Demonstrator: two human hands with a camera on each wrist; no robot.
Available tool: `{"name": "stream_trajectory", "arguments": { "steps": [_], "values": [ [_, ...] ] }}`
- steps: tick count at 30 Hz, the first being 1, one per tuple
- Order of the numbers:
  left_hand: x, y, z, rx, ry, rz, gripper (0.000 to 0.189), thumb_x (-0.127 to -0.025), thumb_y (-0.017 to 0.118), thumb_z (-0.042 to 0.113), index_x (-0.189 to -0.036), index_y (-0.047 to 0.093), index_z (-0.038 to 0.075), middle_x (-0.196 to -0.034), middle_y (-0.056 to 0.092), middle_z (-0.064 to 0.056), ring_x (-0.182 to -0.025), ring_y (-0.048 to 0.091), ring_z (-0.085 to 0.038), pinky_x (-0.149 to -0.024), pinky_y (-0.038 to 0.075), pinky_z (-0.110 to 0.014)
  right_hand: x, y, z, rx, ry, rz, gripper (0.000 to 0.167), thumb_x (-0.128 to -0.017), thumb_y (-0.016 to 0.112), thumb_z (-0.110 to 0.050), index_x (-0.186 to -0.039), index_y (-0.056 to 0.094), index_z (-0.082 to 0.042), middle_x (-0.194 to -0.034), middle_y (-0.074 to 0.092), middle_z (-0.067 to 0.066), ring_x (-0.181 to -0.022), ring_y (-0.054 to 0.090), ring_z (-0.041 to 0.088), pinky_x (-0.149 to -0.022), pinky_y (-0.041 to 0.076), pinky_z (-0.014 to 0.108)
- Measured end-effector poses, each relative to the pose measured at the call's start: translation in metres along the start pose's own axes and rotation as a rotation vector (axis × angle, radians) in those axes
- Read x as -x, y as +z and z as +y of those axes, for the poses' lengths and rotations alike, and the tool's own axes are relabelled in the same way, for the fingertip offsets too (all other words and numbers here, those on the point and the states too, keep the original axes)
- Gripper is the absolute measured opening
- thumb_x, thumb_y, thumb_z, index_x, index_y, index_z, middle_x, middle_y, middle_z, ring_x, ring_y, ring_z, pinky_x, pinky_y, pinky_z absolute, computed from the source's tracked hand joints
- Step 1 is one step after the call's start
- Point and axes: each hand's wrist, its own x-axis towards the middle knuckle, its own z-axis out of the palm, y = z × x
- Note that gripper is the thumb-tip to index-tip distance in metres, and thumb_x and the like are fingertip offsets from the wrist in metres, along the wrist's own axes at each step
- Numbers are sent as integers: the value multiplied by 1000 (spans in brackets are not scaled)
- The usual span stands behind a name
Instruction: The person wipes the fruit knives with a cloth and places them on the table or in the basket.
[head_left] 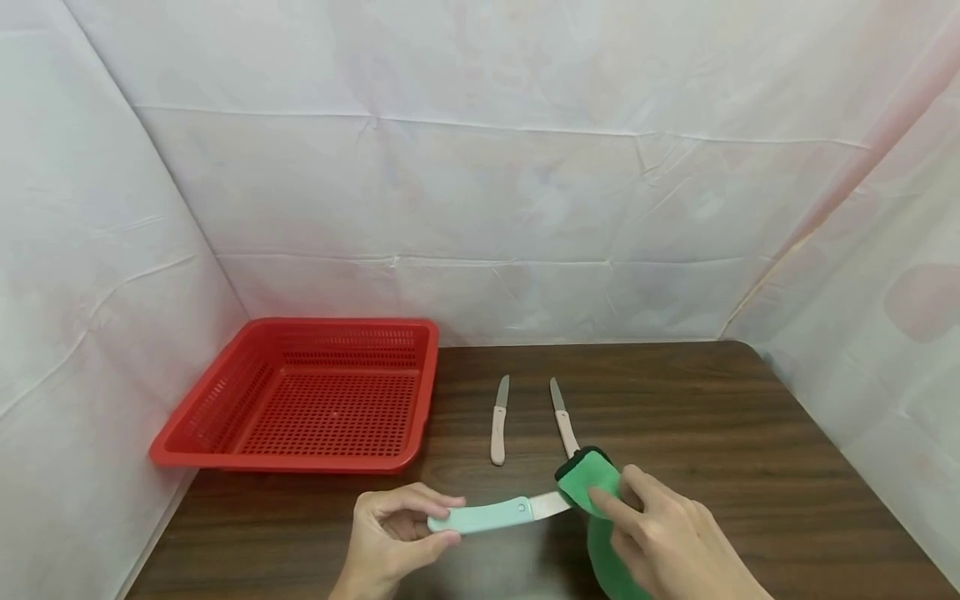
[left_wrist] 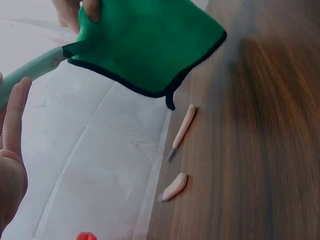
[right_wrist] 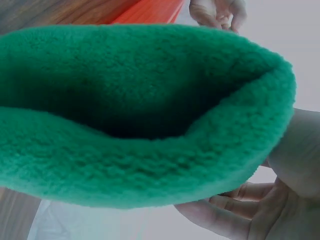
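My left hand point(head_left: 400, 533) pinches the end of a mint-green knife handle point(head_left: 483, 517) between thumb and fingers, above the table. The knife's blade point(head_left: 549, 505) points right and its tip is covered by a green cloth point(head_left: 588, 477) with black edging. With my right hand point(head_left: 660, 529) I hold that cloth against the blade, fingers pressing it from above. In the left wrist view the cloth point(left_wrist: 150, 45) hangs down broadly beside the blade. Thick folds of the cloth point(right_wrist: 150, 170) fill the right wrist view and hide the knife there.
Two small knives with pale pink handles lie on the dark wood table point(head_left: 697, 417): one knife point(head_left: 498, 425) in the middle, another knife point(head_left: 564, 421) just right of it, behind the cloth. A red plastic basket point(head_left: 420, 400) stands at the left. Pale sheeting point(head_left: 487, 192) encloses the table.
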Motion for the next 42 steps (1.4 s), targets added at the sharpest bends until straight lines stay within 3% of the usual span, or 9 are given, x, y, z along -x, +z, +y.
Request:
{"name": "stream_trajectory", "arguments": {
  "steps": [6, 17, 28, 35, 42],
  "values": [
    [1, -1, 1, -41, -23, -5, 38, -67, 63, -30, -98, 66, -9, -97, 67, -24, -88, 68, -27, -61, 57, -36, 3, -3, 7, 2, 1, 62, 45, -96, 25, -24, -91, 69, -15, -78, 41, -6, -55, 25, -5, -43, 19, 7],
    [0, -2, -1, -51, -44, -11, 36, -67, 65, -28, -98, 67, -9, -97, 67, -24, -89, 67, -27, -60, 57, -37, -4, -20, 7, 1, 73, 71, 44, -99, 29, -29, -96, 70, -14, -80, 44, -9, -55, 32, -4, -43, 24, 8],
    [-2, 2, -4, -66, -99, -13, 32, -70, 67, -24, -97, 67, -8, -96, 67, -25, -88, 67, -27, -59, 56, -40, -17, -23, 4, -38, -6, 129, 41, -99, 32, -23, -100, 70, -8, -79, 45, -4, -55, 34, 0, -44, 24, 7],
    [-5, 6, -5, -71, -97, 5, 29, -70, 69, -22, -96, 67, -9, -95, 67, -24, -88, 68, -26, -60, 57, -40, -25, -15, -9, -50, -41, 89, 41, -96, 30, -19, -97, 69, -7, -78, 45, -1, -54, 32, 0, -43, 23, 6],
    [-6, 11, -7, 0, -99, 24, 29, -72, 68, -21, -98, 67, -10, -97, 65, -30, -92, 67, -28, -63, 57, -39, -25, -3, -19, -25, -66, 34, 45, -95, 23, -19, -92, 67, -10, -75, 39, -2, -58, 26, 2, -42, 19, 6]
  ]
}}
